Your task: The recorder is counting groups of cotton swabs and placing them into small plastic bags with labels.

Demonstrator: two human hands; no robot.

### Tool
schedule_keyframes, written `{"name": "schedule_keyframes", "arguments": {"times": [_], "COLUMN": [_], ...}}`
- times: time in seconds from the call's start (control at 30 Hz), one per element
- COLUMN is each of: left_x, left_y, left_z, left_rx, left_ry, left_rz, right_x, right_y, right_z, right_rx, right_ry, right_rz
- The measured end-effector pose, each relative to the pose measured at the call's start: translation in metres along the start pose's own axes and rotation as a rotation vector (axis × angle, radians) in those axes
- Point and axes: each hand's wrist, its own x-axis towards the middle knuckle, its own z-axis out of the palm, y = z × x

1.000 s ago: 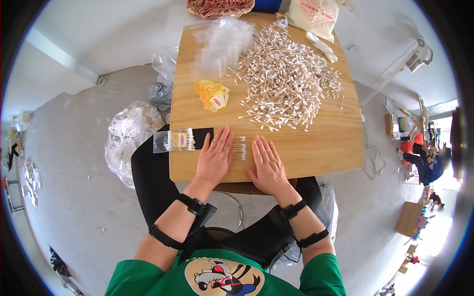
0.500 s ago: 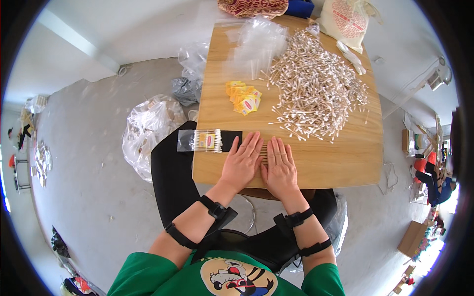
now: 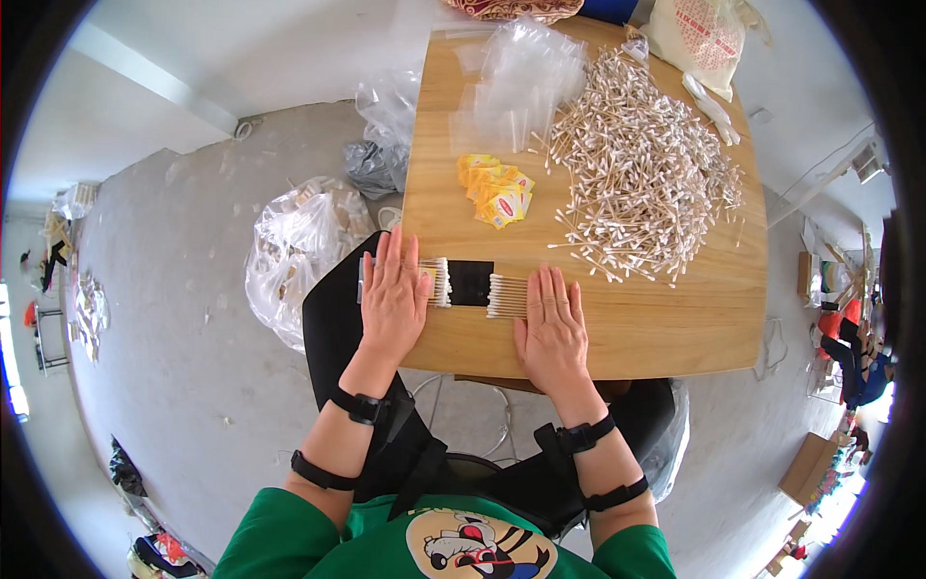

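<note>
My left hand (image 3: 394,299) lies flat, fingers stretched out, over a clear packet of cotton swabs (image 3: 441,282) with a yellow card, at the table's left edge. Most of that packet is hidden under it. My right hand (image 3: 553,326) is also flat, its fingers covering the right end of a neat row of loose cotton swabs (image 3: 505,296). Between packet and row shows a black strip (image 3: 472,283) on the tabletop. Farther back, a big heap of cotton swabs (image 3: 637,174) spreads on the right, and several yellow cards (image 3: 502,198) lie in a loose stack on the left.
Flat clear plastic bags (image 3: 521,87) lie at the back of the wooden table (image 3: 666,333). A white cloth-like item (image 3: 711,108) and a cream drawstring bag (image 3: 702,39) are at the far right. Left of the table, a filled clear plastic sack (image 3: 299,251) stands on the floor.
My hands have parted: the left moved left onto the packet, while the right stayed at the swab row. More of the row and the black strip now show. The whole view shifted slightly.
</note>
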Motion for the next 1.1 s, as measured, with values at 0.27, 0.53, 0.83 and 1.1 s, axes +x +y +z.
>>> {"name": "schedule_keyframes", "arguments": {"times": [0.27, 0.53, 0.83, 1.1], "left_x": [-0.001, 0.001, -0.003, 0.004], "left_y": [-0.018, -0.02, -0.017, -0.007], "left_z": [0.016, 0.018, 0.017, 0.003], "left_rx": [-0.384, -0.471, -0.372, -0.77], "left_ry": [-0.022, -0.031, -0.009, 0.111], "left_rz": [0.003, 0.013, 0.001, -0.078], "right_x": [0.024, 0.038, 0.039, 0.038], "right_y": [-0.009, -0.011, -0.031, -0.042], "right_z": [0.003, 0.001, 0.009, 0.01], "right_rx": [0.024, 0.044, 0.06, 0.055], "right_ry": [-0.021, -0.035, -0.013, -0.033], "right_rz": [-0.073, -0.139, -0.093, -0.041]}}
